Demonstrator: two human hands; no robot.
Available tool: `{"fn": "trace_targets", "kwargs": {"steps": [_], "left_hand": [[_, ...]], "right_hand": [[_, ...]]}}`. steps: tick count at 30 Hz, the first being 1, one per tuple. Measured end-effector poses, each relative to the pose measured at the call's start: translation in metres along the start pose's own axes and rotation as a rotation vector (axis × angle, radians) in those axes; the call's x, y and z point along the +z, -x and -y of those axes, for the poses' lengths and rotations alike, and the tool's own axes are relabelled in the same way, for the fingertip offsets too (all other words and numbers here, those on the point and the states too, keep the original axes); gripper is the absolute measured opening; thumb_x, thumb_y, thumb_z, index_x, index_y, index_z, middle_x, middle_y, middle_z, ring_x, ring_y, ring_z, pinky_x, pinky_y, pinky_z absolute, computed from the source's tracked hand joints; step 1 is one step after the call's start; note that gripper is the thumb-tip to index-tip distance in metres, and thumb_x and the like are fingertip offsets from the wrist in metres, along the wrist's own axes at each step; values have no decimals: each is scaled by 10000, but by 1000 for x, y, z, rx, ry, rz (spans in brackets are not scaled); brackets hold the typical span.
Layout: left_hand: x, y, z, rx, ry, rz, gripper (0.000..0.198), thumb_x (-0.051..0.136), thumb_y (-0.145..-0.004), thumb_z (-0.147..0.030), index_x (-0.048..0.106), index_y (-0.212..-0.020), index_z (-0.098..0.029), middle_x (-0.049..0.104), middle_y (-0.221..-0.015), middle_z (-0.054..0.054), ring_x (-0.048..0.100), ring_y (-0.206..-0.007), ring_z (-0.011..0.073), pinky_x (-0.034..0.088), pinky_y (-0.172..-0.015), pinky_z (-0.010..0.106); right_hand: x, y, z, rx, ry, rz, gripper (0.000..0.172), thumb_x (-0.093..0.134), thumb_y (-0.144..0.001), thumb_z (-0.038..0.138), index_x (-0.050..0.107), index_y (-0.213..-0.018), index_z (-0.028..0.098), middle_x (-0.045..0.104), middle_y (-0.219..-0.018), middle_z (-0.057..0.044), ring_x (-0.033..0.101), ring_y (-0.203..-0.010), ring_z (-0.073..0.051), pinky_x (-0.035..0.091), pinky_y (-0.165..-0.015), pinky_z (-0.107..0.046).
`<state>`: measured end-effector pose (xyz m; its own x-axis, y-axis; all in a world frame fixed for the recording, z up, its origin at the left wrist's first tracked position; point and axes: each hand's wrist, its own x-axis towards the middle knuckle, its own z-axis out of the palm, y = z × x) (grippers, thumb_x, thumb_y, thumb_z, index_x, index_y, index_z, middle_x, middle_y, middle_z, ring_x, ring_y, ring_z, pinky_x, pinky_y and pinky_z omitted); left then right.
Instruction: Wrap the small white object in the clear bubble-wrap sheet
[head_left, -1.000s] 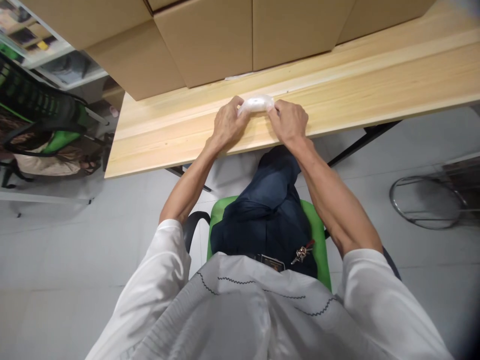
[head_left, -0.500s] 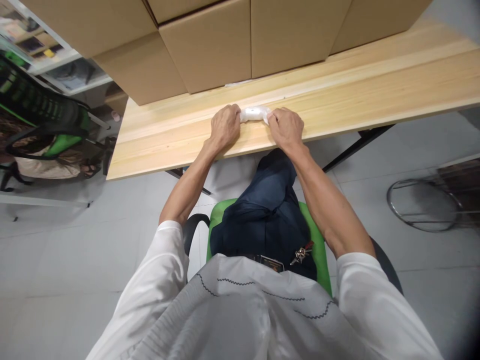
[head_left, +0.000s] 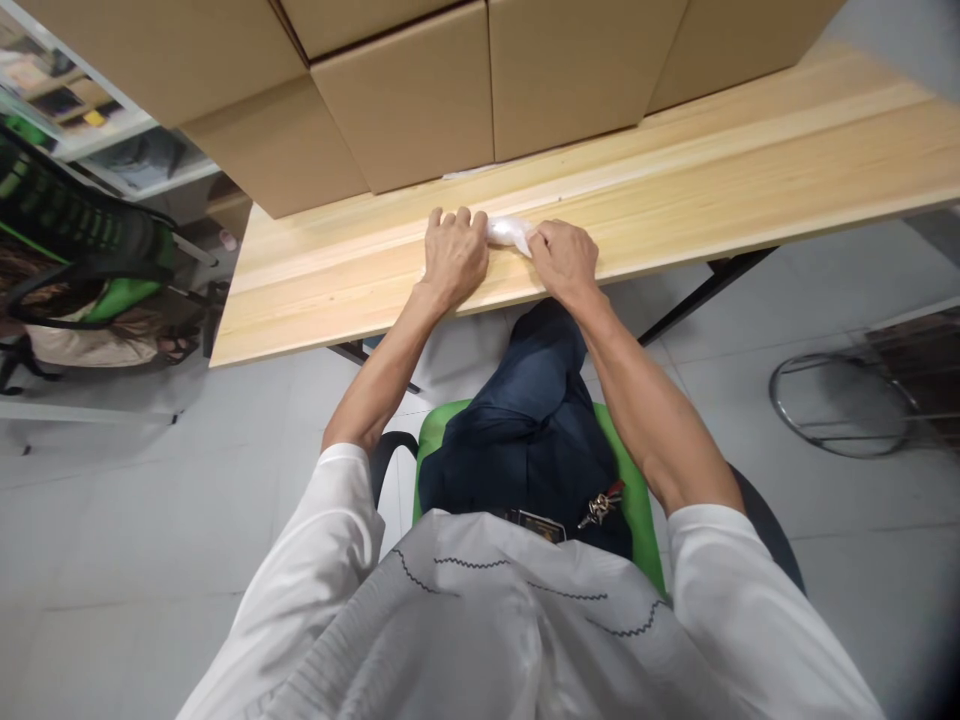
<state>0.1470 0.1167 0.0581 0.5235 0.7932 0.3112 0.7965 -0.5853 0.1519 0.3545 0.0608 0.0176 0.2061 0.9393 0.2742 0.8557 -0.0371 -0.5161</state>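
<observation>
At the upper centre, the right hand (head_left: 564, 258) pinched crumpled plastic (head_left: 508, 232), not yet released; whether the left hand (head_left: 456, 252) had its fingers closed was unclear.

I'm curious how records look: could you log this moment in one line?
left hand: at left end of white plastic bundle, grip unclear | right hand: gripping right end | place: wooden tabletop, near cardboard boxes

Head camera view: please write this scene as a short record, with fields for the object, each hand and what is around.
Object: shiny, whitish, plastic-looking bundle, between the hands
Left hand: bare left hand, at the bundle's left end; its grip is hidden
Right hand: bare right hand, gripping the right end
Surface: light-brown wooden table
Beyond the hands: brown cardboard boxes
Seat: green chair
</observation>
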Motion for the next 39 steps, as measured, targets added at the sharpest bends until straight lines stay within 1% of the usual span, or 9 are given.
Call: {"fn": "trace_targets", "kwargs": {"steps": [5,9,13,17,22,24,28,33,39], "left_hand": [[11,-9,20,69,131,-63,465,650,-1137,-579,760,-1383,-200,800,-1284,238,703,-1466,499,196,-1508,774],[9,-13,30,66,178,-39,522,697,-1100,-630,759,-1401,-209,787,-1293,245,683,-1480,528,167,-1500,808],[5,-13,28,15,164,-50,535,602,-1150,-698,741,-1418,-256,803,-1330,217,689,-1517,503,278,-1470,762],[8,-19,28,-39,226,-98,551,422,-1235,-707,736,-1374,-276,839,-1224,177,765,-1425,445,438,-1367,684],[18,-33,37,-34,279,-139,510,447,-1233,-717,722,-1356,-306,859,-1151,137,782,-1365,408,528,-1229,582],[17,-40,39,-92,232,-119,519,392,-1250,-700,714,-1336,-304,856,-1216,138,752,-1366,400,508,-1243,615],[3,-41,31,-162,107,-122,530,335,-1258,-667,676,-1457,-313,744,-1576,162,614,-1513,408,406,-1349,703],[-10,-9,6,-29,124,-99,532,469,-1198,-679,709,-1501,-313,676,-1635,230,539,-1649,512,335,-1392,778],[10,6,-2,176,121,4,527,510,-1196,-736,757,-1354,-298,763,-1447,223,664,-1539,475,467,-1318,727]], "right_hand": [[0,0,4,-1,-43,-13,492,449,-1253,517,818,-1092,235,840,-1182,-201,762,-1262,-431,590,-1045,-549],[-1,1,7,-6,-102,-40,470,451,-1230,498,798,-1044,240,829,-1065,-197,762,-1236,-443,593,-1036,-574],[-3,2,10,5,-85,-39,409,478,-1194,419,801,-1019,241,842,-1057,-196,768,-1208,-441,588,-1009,-562],[-4,3,11,17,-57,-27,325,566,-1175,420,803,-1032,249,852,-1088,-182,771,-1211,-433,579,-971,-520],[-4,4,12,3,-47,-14,347,608,-1210,521,796,-1095,253,853,-1174,-167,782,-1217,-403,572,-955,-480],[-4,4,12,-25,-59,-19,356,620,-1208,551,798,-1111,259,852,-1176,-158,781,-1210,-392,575,-943,-468],[-6,5,12,-39,-48,4,306,643,-1190,517,799,-1113,265,849,-1185,-154,774,-1219,-401,581,-954,-481],[-4,4,10,-41,-37,12,283,626,-1190,481,795,-1099,273,846,-1195,-164,758,-1246,-408,579,-971,-492],[2,3,7,-38,-28,-22,354,575,-1208,508,793,-1091,255,839,-1214,-202,739,-1256,-428,583,-1003,-509]]}}
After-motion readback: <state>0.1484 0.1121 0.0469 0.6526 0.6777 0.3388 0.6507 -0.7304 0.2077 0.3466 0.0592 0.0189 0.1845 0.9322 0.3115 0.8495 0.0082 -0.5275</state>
